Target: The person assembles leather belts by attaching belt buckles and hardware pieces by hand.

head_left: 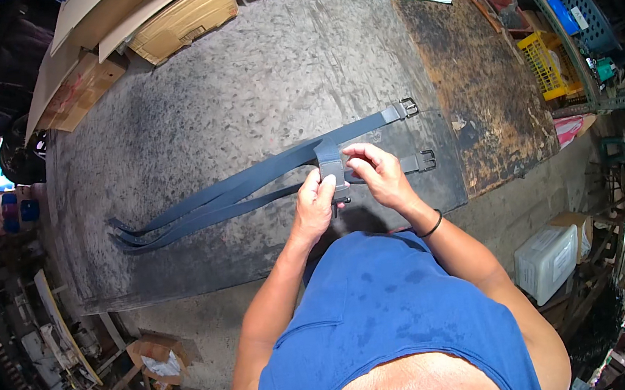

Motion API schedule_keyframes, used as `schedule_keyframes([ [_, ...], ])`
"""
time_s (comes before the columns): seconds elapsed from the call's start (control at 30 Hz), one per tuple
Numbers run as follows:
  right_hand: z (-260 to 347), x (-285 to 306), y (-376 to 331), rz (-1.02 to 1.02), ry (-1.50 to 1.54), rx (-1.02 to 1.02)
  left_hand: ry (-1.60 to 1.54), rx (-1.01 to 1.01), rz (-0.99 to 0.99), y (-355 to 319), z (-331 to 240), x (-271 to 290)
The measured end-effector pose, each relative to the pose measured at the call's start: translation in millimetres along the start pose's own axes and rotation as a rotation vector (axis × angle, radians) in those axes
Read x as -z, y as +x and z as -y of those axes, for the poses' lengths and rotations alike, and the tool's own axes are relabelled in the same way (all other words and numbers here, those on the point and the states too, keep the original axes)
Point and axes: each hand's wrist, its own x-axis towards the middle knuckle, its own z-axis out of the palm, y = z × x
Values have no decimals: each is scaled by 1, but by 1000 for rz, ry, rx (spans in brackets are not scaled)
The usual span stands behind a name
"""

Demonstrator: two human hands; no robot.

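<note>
The desk (240, 88) fills the middle and upper part of the frame. Its near edge runs along the lower left of centre, just in front of the person's torso; its right edge drops off at centre right beside a rusted brown section (485, 93). Broad bare grey surface lies open above and to the left of the hands. Cardboard boxes (187, 18) crowd the far edge at upper left, and a yellow crate (548, 63) sits on shelving at upper right.

The straps (250, 182) are dark blue, flat and narrow, lying on the desk at centre frame. Each ends in a metal buckle (408, 107) toward the right. A short dark blue sleeve (330, 164) wraps across them near the hands.

The long axis of the straps runs from lower left to upper right. The loose tips point to centre left; the buckled ends point right.

The left hand (316, 201) is curled closed on the lower end of the sleeve. The right hand (374, 169) pinches the sleeve from the right, fingers bent
</note>
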Motion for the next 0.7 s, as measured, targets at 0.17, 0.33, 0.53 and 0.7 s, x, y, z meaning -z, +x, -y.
schedule_keyframes([
  [0.17,23,1,-7,3,-371,305,50,-41,-38,0,4,-3],
  [0.33,22,0,-11,-35,-477,503,206,-242,-114,0,2,-9],
  [0.53,20,1,-13,-19,-524,526,403,-342,-192,1,10,-8],
  [0.7,25,-1,-17,-17,-538,552,434,-389,-217,-1,8,-9],
])
